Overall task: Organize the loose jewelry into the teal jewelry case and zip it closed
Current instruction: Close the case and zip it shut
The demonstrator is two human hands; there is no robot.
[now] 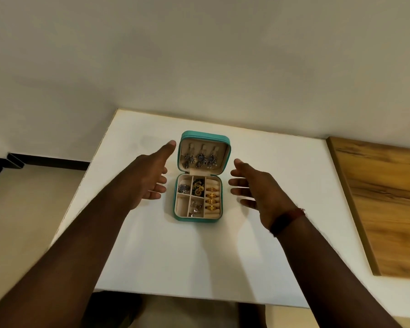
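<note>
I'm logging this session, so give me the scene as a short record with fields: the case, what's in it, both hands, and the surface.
case: teal jewelry case open, lid standing up at the far side
lid contents: three dangling earrings hung in a row
ring rolls: four gold rings, right column
other compartments: dark and gold pieces at the back, silver pieces front middle, front left empty
left hand: open, beside the case, holding nothing
right hand: open, beside the case, holding nothing
surface: white table, no loose jewelry seen
zip: not closed

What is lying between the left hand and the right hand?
In the head view, the open teal jewelry case sits between the left hand and right hand, touching neither.
</note>
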